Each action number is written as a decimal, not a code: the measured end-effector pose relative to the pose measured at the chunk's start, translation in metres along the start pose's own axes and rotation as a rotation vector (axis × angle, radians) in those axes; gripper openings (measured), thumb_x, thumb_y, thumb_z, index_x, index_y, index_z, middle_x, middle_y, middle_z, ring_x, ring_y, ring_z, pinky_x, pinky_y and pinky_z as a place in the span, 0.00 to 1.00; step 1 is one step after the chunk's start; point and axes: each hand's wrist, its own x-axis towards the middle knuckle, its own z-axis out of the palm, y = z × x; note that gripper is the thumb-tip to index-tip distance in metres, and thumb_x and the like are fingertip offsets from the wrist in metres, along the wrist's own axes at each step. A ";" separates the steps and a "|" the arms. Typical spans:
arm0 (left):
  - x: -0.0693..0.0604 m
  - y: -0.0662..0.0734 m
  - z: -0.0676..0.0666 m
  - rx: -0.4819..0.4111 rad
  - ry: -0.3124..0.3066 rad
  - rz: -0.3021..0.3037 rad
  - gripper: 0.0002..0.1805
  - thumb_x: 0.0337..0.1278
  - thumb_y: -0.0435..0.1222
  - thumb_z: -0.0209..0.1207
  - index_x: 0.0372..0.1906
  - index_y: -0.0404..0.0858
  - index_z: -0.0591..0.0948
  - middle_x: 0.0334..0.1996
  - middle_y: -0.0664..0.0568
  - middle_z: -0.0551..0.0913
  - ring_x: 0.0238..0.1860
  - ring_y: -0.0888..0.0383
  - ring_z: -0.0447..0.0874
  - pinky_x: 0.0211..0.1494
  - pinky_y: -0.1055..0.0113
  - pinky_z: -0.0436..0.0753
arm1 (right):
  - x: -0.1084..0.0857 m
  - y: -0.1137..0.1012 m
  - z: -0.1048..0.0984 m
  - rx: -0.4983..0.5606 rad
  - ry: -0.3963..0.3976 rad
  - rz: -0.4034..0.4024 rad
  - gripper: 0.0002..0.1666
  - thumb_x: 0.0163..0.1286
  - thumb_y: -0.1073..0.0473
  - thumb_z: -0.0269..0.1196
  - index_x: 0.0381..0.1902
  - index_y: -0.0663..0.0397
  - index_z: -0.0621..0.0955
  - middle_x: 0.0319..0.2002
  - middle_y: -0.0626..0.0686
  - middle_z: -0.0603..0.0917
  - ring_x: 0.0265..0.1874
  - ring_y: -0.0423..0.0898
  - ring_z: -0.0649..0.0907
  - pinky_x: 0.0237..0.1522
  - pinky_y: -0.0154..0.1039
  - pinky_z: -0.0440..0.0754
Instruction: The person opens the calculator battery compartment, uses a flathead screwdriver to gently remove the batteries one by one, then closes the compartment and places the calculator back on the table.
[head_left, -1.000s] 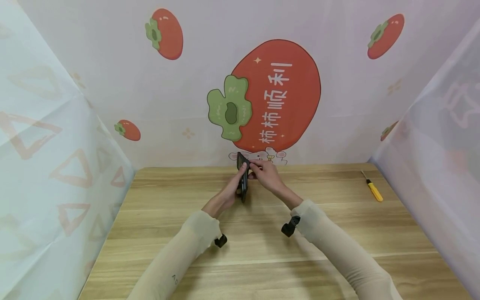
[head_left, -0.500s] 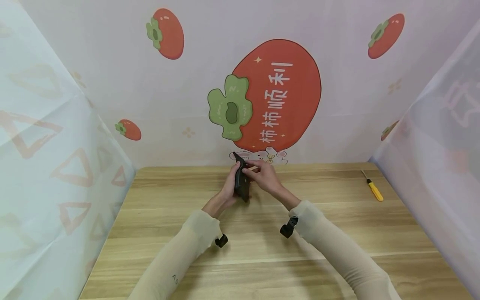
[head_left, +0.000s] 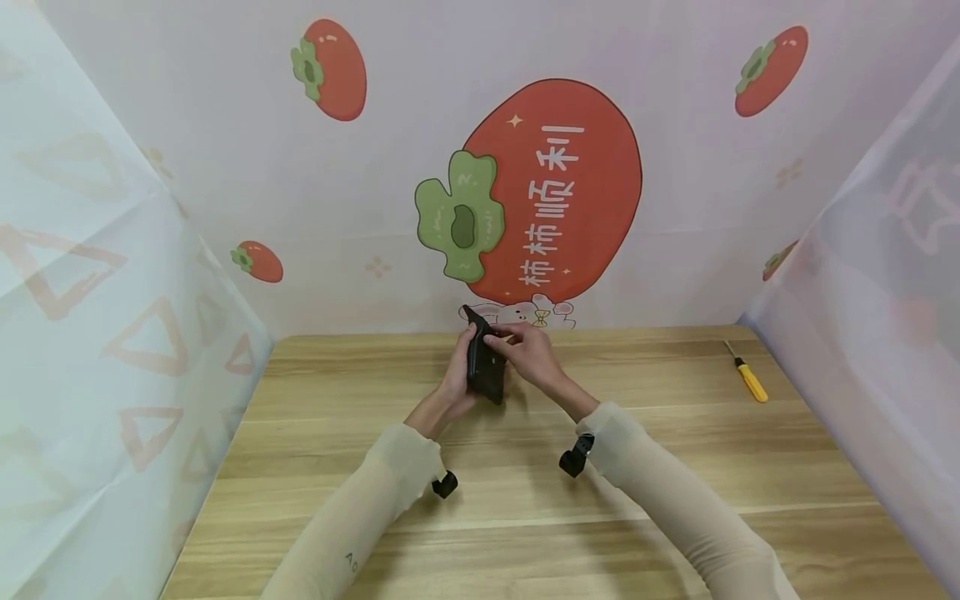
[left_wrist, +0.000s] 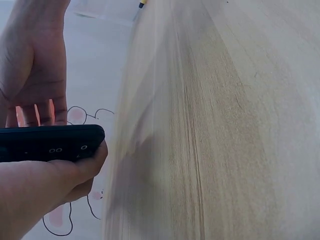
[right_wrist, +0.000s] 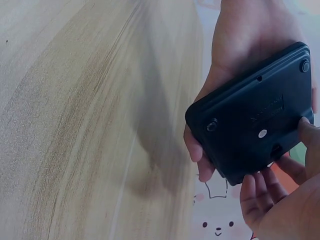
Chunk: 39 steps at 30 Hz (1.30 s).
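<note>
A black calculator (head_left: 489,373) is held up over the back of the table, tilted, its back towards the right. In the left wrist view, the calculator (left_wrist: 37,145) shows white 0 and 00 keys. Its back (right_wrist: 240,122), with round feet and a small pale dot, fills much of the right wrist view. My left hand (head_left: 456,377) grips it along the left side. With thumb on the back and fingers at the edge, my right hand (head_left: 531,354) pinches the upper end. The calculator's front is mostly hidden.
A screwdriver (head_left: 752,382) with a yellow handle lies at the table's right. A patterned back wall (head_left: 375,167) stands right behind the hands, with side sheets left and right. The wooden table (head_left: 510,533) extends below both forearms.
The calculator has turned from nearly edge-on to showing its back. My right thumb has come onto that back, and my left hand has shifted slightly with the turn. The screwdriver stays put.
</note>
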 end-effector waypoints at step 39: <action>0.001 -0.004 0.004 -0.085 0.056 0.054 0.35 0.83 0.61 0.34 0.78 0.43 0.63 0.58 0.52 0.76 0.55 0.57 0.77 0.58 0.61 0.79 | 0.000 0.010 -0.001 -0.131 0.083 0.173 0.31 0.64 0.34 0.75 0.47 0.55 0.92 0.42 0.54 0.93 0.41 0.49 0.88 0.40 0.42 0.85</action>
